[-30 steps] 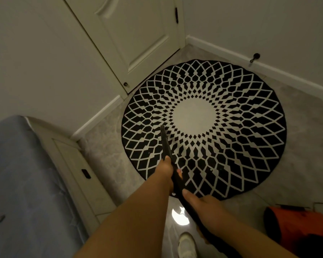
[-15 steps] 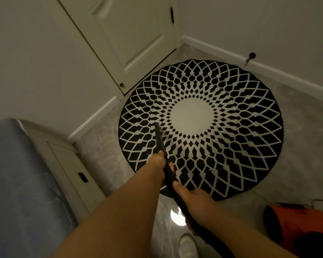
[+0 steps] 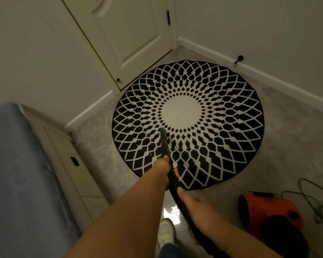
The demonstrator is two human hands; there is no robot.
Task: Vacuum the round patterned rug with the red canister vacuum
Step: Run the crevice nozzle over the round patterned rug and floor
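The round rug, black with a white diamond pattern and a plain white centre, lies on the pale floor in front of a door. A black vacuum wand slants over its near left part, tip just below the white centre. My left hand grips the wand further up its length. My right hand holds it lower down, near me. The red canister vacuum sits on the floor at the lower right, off the rug.
A closed cream door and white skirting border the rug. A bed with a blue-grey mattress and cream drawer frame fills the left. A power cord loops by the canister. My white shoe is below.
The wand tip has slid a little right toward the rug's white centre. Both hands keep their hold on the wand; the canister has not moved.
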